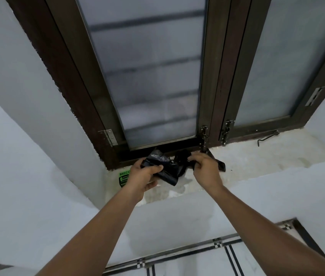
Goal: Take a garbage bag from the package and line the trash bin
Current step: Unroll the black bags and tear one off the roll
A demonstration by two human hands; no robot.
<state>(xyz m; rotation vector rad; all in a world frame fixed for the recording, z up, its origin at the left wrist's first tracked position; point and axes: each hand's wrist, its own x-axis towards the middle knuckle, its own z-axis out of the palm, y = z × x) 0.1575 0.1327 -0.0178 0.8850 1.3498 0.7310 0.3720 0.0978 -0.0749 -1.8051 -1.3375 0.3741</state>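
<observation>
A: Which step is the person on?

B: Getting one bag free, it seems. At lower centre of the frame, the left hand (144, 176) is clenched on a crumpled wad of the black garbage bag (165, 168), and the right hand (205, 166) pinches another part of the same black film just to its right. Both work over the window sill (257, 158).

A: And the package?

B: A green-and-black label (123, 178) peeks out just left of the left hand, lying on the sill; most of it is hidden. The trash bin is not in view.

A: So what does the next move call for?

B: Probably pulling the two hands apart to separate or unfold the bag, then finding its open mouth. The film looks thin, glossy and limp, creased into soft folds, so it should cling and slip.

A: The sill?

B: Rough, pale and stained, below a dark window frame (90, 108) with frosted glass.
</observation>
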